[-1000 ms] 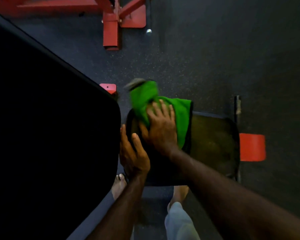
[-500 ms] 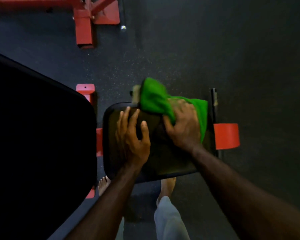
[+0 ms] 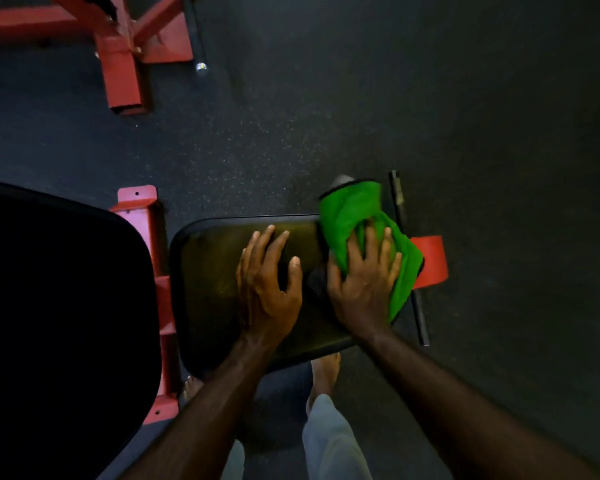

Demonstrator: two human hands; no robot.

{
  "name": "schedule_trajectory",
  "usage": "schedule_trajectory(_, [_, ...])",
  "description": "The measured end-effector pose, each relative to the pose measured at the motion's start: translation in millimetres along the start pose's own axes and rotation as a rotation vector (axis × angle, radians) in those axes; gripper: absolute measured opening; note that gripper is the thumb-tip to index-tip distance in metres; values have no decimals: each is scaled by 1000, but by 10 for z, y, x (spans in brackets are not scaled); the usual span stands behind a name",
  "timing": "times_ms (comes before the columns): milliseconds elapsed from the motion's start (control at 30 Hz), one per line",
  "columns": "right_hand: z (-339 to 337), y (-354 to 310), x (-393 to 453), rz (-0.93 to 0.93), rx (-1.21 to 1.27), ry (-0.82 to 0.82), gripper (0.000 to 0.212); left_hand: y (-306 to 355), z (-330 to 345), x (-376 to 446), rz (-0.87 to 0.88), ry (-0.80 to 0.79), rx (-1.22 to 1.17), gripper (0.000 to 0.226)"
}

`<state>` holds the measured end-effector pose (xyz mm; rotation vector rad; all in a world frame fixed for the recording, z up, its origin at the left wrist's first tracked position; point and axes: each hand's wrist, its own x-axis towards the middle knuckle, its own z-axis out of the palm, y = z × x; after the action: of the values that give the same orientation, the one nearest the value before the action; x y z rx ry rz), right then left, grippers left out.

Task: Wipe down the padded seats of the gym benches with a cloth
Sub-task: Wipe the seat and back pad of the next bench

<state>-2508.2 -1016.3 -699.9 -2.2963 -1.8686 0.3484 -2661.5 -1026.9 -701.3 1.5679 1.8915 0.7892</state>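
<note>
A small black padded seat (image 3: pixel 208 271) sits at the centre of the head view on a red frame. A bright green cloth (image 3: pixel 354 216) lies bunched over the seat's right end. My right hand (image 3: pixel 364 282) presses flat on the cloth with spread fingers, at the seat's right edge. Just left of it, my left hand (image 3: pixel 267 282) rests on the bare pad, fingers spread and lightly bent. A larger black back pad (image 3: pixel 59 306) fills the left side of the view.
Red frame bars (image 3: pixel 160 306) run between the two pads, and a red foot plate (image 3: pixel 430 261) with a thin black bar (image 3: pixel 409 265) sticks out right of the seat. Another red machine base (image 3: pixel 122 60) stands at the top left. My bare feet (image 3: pixel 323 372) stand on dark rubber flooring (image 3: pixel 465 133).
My right hand has slid the green cloth from the seat's left end across to its right end. My left hand has moved from the seat's left edge toward its middle.
</note>
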Motion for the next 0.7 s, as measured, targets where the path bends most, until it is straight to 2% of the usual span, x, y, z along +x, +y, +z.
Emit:
schedule_trajectory(67, [-59, 351, -7, -193, 16, -60, 67, 8, 7, -32, -2, 3, 2, 45])
schedule_trajectory(100, [-76, 464, -10, -156, 78, -51, 68, -3, -3, -53, -9, 6, 2, 45])
schedule_trajectory(167, [-58, 466, -102, 129, 204, 45, 68, -8, -25, -85, -23, 14, -15, 45])
schedule_trajectory(200, [-27, 359, -188, 228, 201, 87, 66, -13, -27, -97, -34, 19, -26, 45])
schedule_trajectory(233, [4, 237, -280, 234, 136, 81, 65, -21, -27, -102, -45, 29, -34, 46])
schedule_trajectory(300, [45, 113, -525, 3, 21, -28, 66, -5, 1, -134, -61, 59, -51, 48])
schedule_trajectory(400, [-58, 263, -620, -528, 5, -225, 72, 33, 24, -225, -62, 111, -86, 51])
schedule_trajectory(433, [-85, 330, -542, -595, 8, -246, 72, 27, 7, -263, -59, 122, -90, 51])
schedule_trajectory(467, [-108, 366, -432, -564, 34, -240, 72, 16, -12, -298, -60, 134, -85, 51])
schedule_trajectory(567, [-114, 228, -166, -192, 82, -137, 70, -68, -106, -425, -104, 168, -58, 49])
schedule_trajectory(600, [-83, 99, -152, -183, 48, -143, 70, -102, -149, -470, -126, 185, -47, 49])
schedule_trajectory(633, [-40, -11, -200, -276, 9, -184, 72, -133, -189, -524, -149, 199, -33, 49])
schedule_trajectory(700, [-11, -113, -244, -624, -25, -292, 77, -226, -264, -611, -200, 250, 18, 51])
